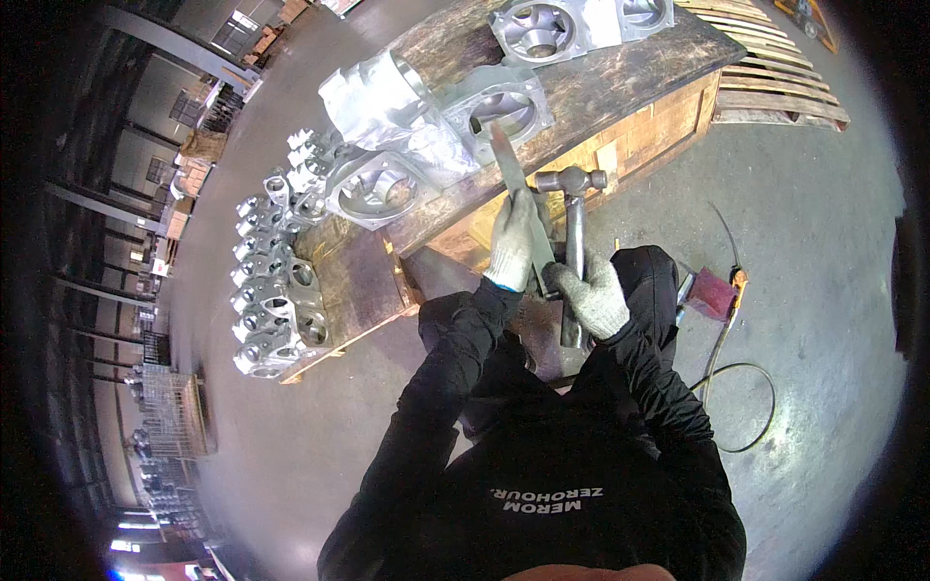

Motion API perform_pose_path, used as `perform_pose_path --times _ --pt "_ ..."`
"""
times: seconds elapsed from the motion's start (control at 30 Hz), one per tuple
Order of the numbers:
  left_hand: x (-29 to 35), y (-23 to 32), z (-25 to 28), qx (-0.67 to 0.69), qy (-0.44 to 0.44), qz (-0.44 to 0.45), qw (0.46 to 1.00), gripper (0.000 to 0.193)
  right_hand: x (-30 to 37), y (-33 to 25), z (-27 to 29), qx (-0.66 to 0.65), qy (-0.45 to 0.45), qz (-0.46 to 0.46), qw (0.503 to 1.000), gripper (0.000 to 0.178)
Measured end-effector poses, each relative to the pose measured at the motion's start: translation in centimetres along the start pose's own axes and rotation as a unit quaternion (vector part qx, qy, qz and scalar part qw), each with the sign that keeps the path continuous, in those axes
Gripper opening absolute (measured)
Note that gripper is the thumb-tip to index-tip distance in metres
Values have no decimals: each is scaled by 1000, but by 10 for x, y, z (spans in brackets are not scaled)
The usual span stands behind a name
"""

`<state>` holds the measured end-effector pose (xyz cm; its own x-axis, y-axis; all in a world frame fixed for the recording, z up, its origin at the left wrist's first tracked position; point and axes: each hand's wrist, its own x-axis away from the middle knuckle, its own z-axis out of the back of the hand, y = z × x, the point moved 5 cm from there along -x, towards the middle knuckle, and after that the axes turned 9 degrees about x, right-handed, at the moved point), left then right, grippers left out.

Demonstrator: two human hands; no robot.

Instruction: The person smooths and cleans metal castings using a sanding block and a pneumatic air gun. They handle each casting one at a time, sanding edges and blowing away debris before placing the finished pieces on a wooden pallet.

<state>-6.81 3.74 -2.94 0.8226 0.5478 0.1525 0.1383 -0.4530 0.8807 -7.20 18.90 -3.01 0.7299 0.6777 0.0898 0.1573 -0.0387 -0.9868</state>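
My left hand (513, 237), in a pale knit glove, is closed around a long flat metal file (510, 167) with a brownish tip. The file slants up toward the castings on the bench, and its lower end comes close to my right hand. My right hand (596, 298), gloved too, grips a ball-peen hammer (574, 228) by its metal shaft, head upward. Beyond the file tip lies a large silver casting (536, 95) with a round opening. Whether the tip touches it I cannot tell.
The scuffed wooden bench (620, 82) carries more large castings (373, 92). Several small castings (257, 290) stand in rows on its lower left part. A pallet (775, 87) lies at far right. On the floor at right are a hose (773, 412) and a red piece (712, 295).
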Motion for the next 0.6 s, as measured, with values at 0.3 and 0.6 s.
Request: perform_pose_path --times 0.3,0.6 --pt "-36 31 -5 43 29 -130 990 40 -21 -13 -7 -89 66 38 993 27" --pt "-55 37 10 62 35 -172 983 39 -40 -2 -17 -95 46 70 992 30"
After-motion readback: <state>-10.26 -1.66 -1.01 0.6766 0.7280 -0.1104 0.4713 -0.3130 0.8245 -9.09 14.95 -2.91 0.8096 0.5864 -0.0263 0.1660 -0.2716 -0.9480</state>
